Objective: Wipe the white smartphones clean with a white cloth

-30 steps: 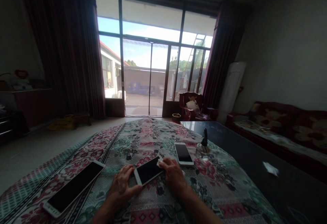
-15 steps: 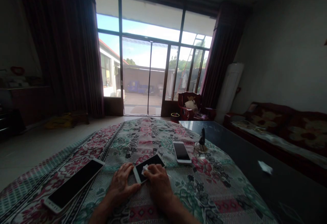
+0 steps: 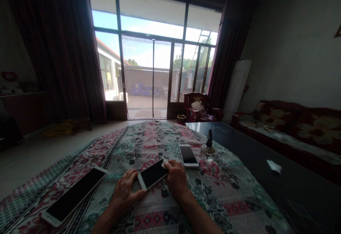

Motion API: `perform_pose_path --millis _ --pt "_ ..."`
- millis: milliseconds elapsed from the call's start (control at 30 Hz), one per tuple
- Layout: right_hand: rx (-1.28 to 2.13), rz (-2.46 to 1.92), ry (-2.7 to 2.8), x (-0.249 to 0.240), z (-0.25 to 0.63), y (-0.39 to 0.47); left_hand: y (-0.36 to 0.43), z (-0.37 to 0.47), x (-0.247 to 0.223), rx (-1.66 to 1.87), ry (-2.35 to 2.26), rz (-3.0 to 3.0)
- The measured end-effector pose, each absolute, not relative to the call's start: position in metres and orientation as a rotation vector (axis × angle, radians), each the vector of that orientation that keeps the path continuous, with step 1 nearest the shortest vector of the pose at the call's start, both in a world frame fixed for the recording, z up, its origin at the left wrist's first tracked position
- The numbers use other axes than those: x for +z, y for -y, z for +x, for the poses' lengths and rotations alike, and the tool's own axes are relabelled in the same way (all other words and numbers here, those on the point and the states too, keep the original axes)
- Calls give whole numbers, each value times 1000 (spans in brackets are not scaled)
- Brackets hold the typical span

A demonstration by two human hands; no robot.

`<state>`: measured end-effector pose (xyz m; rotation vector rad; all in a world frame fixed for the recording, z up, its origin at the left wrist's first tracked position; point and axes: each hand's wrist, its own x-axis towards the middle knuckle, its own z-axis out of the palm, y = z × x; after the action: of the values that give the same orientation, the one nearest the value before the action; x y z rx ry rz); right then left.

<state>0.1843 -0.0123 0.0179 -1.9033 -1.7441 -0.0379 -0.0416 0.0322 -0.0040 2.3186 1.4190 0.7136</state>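
Note:
A white-framed smartphone (image 3: 152,174) with a dark screen lies slanted on the flowered cloth in front of me. My left hand (image 3: 126,187) grips its left end, thumb on the near corner and fingers at the far corner. My right hand (image 3: 176,177) is closed around a crumpled white tissue (image 3: 165,164), pressed at the phone's far right end. Beyond that hand lies a smaller white phone (image 3: 188,155), face up. A larger white phone (image 3: 75,195) rests at the left, its screen dark too.
A clear glass bottle (image 3: 208,151) with a black trigger top stands past the small phone. The patterned tablecloth (image 3: 213,198) covers the near surface. On the dark tabletop (image 3: 247,159) at the right lies a white scrap (image 3: 274,166). A sofa (image 3: 293,120) stands beyond.
My right hand has slid the tissue from the phone's left part to its far right end, uncovering more of the screen. My left hand keeps its grip. The view has shifted slightly.

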Motion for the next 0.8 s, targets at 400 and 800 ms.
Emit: perform_pose_path --millis 400,800 --pt "17 -1817 1972 22 140 -5 -34 -41 -6 703 -1451 2322" --pt "9 -1895 1780 24 157 -9 -30 -40 1 714 -1436 2332"
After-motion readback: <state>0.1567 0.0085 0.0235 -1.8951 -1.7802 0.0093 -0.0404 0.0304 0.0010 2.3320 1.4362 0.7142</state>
